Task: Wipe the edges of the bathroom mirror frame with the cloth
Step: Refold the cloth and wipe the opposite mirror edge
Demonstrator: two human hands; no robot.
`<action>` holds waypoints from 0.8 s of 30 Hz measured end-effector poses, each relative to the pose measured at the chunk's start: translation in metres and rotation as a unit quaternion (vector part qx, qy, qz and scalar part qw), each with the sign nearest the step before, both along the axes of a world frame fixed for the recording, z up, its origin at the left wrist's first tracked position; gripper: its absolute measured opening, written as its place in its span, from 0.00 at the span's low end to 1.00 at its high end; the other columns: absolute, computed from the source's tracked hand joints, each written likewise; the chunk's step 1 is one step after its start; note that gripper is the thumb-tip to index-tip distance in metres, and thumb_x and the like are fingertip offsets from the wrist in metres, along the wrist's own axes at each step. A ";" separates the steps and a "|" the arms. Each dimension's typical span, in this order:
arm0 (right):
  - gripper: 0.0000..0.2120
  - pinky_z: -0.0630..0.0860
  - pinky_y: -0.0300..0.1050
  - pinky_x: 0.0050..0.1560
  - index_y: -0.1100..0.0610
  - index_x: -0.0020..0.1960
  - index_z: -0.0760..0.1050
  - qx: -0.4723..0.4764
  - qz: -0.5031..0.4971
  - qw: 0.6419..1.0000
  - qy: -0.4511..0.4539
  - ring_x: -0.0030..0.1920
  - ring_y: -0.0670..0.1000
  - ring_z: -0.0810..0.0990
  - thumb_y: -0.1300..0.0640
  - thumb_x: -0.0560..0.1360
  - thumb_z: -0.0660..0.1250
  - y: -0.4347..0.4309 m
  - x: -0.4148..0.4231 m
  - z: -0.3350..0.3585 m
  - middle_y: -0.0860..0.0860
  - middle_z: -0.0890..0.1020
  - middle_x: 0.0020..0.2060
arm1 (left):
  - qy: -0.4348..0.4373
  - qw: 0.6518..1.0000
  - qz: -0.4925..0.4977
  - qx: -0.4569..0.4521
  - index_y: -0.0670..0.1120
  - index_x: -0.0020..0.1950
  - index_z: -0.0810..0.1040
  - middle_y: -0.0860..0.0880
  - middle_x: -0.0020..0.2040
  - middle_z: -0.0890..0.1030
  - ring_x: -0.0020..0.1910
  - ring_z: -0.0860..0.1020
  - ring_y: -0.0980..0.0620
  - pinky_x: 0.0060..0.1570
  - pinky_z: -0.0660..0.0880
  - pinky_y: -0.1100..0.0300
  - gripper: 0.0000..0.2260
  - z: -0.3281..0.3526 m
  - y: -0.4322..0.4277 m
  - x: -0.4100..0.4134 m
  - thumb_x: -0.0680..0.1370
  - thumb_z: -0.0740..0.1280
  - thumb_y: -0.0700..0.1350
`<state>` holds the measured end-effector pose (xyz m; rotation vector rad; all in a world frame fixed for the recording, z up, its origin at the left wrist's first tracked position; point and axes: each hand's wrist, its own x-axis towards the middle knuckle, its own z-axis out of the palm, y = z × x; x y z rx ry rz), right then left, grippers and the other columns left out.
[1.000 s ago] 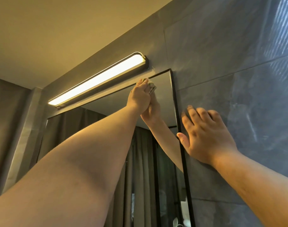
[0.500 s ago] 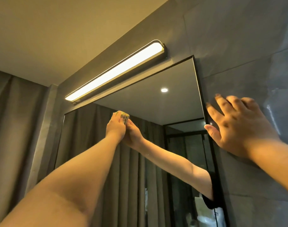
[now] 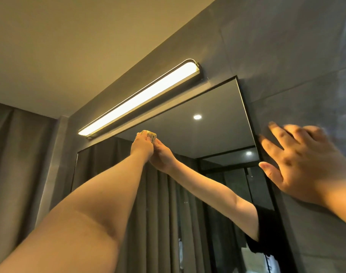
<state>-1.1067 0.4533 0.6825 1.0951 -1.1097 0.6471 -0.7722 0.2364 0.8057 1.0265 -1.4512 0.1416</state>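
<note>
Left hand (image 3: 141, 143) is reaching way up with its grip bunched around a small yellowish cloth (image 3: 150, 134), pressing it on the mirror frame's (image 3: 249, 119) top edge, just under the lit wall light (image 3: 140, 97). Right hand (image 3: 304, 164) lies flat with fingers spread on the grey wall tile (image 3: 298, 75), beside the frame's right edge.

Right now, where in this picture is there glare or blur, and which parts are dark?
Head view: the wall light glares, blown out white; the right hand has motion-blurred fingertips; the left hand with the cloth is sharp; the curtain lies dim.
</note>
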 end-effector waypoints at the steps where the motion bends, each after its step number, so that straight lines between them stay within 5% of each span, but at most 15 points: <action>1: 0.32 0.67 0.61 0.56 0.63 0.64 0.78 0.003 -0.004 1.000 0.001 0.60 0.67 0.74 0.40 0.75 0.53 -0.001 0.000 0.000 0.67 0.75 0.65 | -0.003 1.000 0.003 0.002 0.44 0.73 0.67 0.41 0.73 0.68 0.69 0.69 0.39 0.68 0.64 0.51 0.18 0.008 -0.001 0.000 0.84 0.53 0.46; 7: 0.32 0.67 0.61 0.57 0.62 0.63 0.78 -0.010 -0.003 1.000 0.005 0.61 0.66 0.74 0.40 0.75 0.54 -0.001 -0.005 0.000 0.67 0.75 0.65 | -0.023 0.997 -0.038 -0.056 0.42 0.65 0.73 0.41 0.65 0.74 0.64 0.73 0.40 0.65 0.69 0.48 0.15 0.040 0.016 -0.025 0.83 0.54 0.45; 13: 0.33 0.67 0.61 0.56 0.63 0.63 0.79 -0.022 0.007 1.000 0.015 0.60 0.67 0.73 0.40 0.74 0.54 -0.002 -0.002 0.000 0.68 0.75 0.64 | -0.063 0.983 -0.104 -0.139 0.48 0.70 0.71 0.47 0.75 0.66 0.73 0.65 0.46 0.72 0.60 0.52 0.17 0.034 0.046 -0.061 0.84 0.52 0.48; 17: 0.33 0.67 0.61 0.57 0.63 0.64 0.78 -0.020 0.008 1.000 0.008 0.61 0.67 0.73 0.39 0.74 0.54 -0.002 -0.001 0.000 0.67 0.75 0.65 | -0.096 0.973 -0.126 -0.169 0.56 0.70 0.70 0.49 0.75 0.66 0.71 0.68 0.43 0.71 0.65 0.43 0.18 0.022 0.044 -0.067 0.82 0.51 0.54; 24: 0.33 0.67 0.61 0.58 0.63 0.64 0.78 -0.010 0.008 1.000 0.005 0.62 0.67 0.73 0.39 0.74 0.54 -0.002 -0.002 0.001 0.66 0.74 0.66 | -0.002 0.987 -0.076 -0.140 0.56 0.58 0.74 0.50 0.69 0.72 0.65 0.73 0.45 0.66 0.69 0.49 0.12 -0.012 0.022 -0.040 0.83 0.52 0.52</action>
